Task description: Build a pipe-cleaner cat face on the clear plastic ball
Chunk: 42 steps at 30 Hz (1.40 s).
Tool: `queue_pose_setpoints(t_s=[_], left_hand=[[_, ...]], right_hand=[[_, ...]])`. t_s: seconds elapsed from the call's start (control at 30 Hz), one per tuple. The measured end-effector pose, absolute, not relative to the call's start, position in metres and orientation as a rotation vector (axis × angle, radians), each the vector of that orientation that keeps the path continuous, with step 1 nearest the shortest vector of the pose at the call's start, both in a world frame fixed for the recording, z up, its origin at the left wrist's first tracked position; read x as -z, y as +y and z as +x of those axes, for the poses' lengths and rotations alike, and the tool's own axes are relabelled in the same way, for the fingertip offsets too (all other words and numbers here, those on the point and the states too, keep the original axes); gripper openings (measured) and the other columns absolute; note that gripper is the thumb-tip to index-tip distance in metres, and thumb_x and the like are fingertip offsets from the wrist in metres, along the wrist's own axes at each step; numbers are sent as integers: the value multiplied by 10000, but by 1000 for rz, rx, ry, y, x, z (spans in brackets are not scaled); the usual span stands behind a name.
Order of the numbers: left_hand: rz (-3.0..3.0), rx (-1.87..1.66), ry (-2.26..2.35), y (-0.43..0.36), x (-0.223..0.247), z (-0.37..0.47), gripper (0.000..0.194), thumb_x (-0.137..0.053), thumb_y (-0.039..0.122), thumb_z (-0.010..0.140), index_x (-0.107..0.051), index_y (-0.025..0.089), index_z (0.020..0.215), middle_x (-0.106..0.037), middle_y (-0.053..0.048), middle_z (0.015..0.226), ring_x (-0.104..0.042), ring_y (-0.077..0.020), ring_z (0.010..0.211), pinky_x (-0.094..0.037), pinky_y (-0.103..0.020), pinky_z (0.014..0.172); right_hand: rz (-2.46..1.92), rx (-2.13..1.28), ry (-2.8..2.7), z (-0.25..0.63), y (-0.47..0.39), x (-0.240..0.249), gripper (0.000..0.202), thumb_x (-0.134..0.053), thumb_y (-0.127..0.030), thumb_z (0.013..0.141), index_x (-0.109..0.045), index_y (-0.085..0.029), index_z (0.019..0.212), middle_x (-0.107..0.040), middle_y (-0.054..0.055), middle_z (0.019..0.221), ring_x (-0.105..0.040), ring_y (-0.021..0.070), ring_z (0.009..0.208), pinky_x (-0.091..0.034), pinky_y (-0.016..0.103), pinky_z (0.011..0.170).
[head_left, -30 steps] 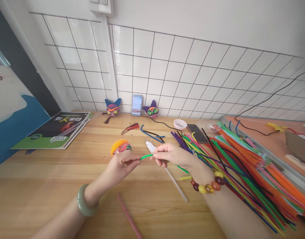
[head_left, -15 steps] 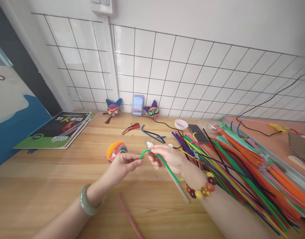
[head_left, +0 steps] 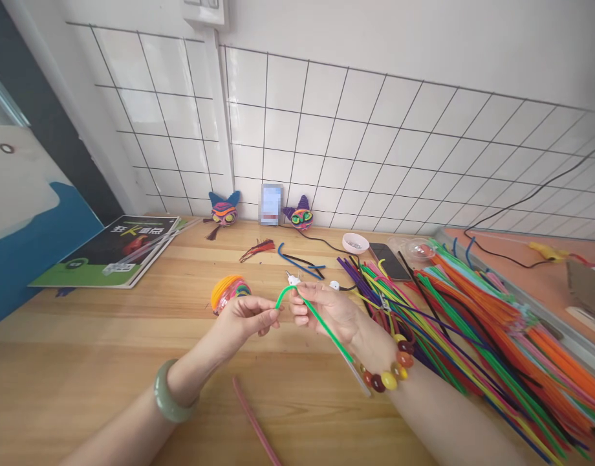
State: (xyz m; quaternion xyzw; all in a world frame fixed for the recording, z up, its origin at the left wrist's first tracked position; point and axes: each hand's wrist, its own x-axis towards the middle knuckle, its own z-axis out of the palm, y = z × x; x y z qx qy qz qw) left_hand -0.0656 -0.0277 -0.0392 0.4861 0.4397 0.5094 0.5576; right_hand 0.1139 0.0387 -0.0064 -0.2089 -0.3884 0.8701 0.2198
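Observation:
A green pipe cleaner (head_left: 329,329) runs between my two hands, bent in an arch near its left end. My left hand (head_left: 246,316) pinches that end between thumb and fingertips. Just past the bend, my right hand (head_left: 326,309) grips the stem, which slants down to the right under the palm. Beneath its lower end lies a clear stick (head_left: 360,382). Behind my left hand sits a ball wound with orange and coloured pipe cleaners (head_left: 228,291), partly hidden. A white plug (head_left: 293,279) lies just beyond my right fingers.
Bundles of coloured pipe cleaners (head_left: 472,336) spread over the right side. Two cat-like heads (head_left: 224,208) and a lit phone (head_left: 270,204) stand by the wall. A pink bowl (head_left: 356,243), a dark phone (head_left: 389,261), a book (head_left: 113,252) and a pink stick (head_left: 253,421) lie about.
My right hand has turned slightly, showing more of the palm and fingers. The green pipe cleaner's long end has swung a little, and its bend looks somewhat sharper. The view has shifted slightly.

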Motion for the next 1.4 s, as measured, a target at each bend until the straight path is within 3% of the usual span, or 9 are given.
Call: queue_pose_setpoints(t_s=[0.17,0.37,0.57,0.83,1.0,1.13,1.4], left_hand=[[1138,-1213,1050,-30,33,-63,190,-711,352,682,-698,163,693,-621,-3,561,-435,-81,469,-392,-233,492],[1139,-1227,1044,-30,34,-62,159,-724,333,665,-718,177,700,-628,6,544,-421,-74,456,-373,-223,478],[1152,-1249,1053,-30,33,-62,155,-715,323,678,-735,187,749,-613,19,517,-392,-61,447,-343,-198,453],[1263,-1244,1082,-30,28,-62,118,-711,277,665,-734,168,704,-644,-8,574,-509,-107,552,-413,-215,532],[1344,-1231,1078,-30,28,-62,114,-687,250,687,-742,165,740,-649,-13,588,-525,-116,561,-423,-225,553],[1374,-1199,1074,-31,27,-60,109,-664,238,714,-733,155,698,-671,-34,655,-542,-130,622,-431,-235,603],[1239,-1167,1036,-36,35,-50,159,-673,288,730,-704,141,678,-582,10,543,-376,-63,485,-316,-194,471]], right_hand=[[-598,-2350,-1085,113,37,11,216,-732,-279,691,-562,-146,694,-378,-57,594,-295,58,507,-236,210,479],[-614,-2348,-1114,114,37,11,193,-725,-256,687,-614,-142,795,-486,-26,663,-369,63,542,-272,210,496],[-594,-2419,-1167,116,37,6,106,-647,-219,722,-580,-148,767,-340,-82,543,-231,46,443,-234,208,454],[-626,-2438,-1244,120,37,2,237,-585,-261,792,-451,-166,621,-278,-85,509,-204,56,438,-179,211,424],[-667,-2513,-1288,122,38,4,236,-556,-319,822,-499,-149,668,-284,-91,494,-199,47,415,-162,203,409],[-677,-2518,-1296,123,42,9,248,-608,-267,786,-469,-152,616,-261,-98,479,-188,39,408,-127,195,403],[-673,-2469,-1225,121,43,11,134,-677,-210,711,-561,-143,710,-218,-124,468,-108,21,402,-92,188,406]])
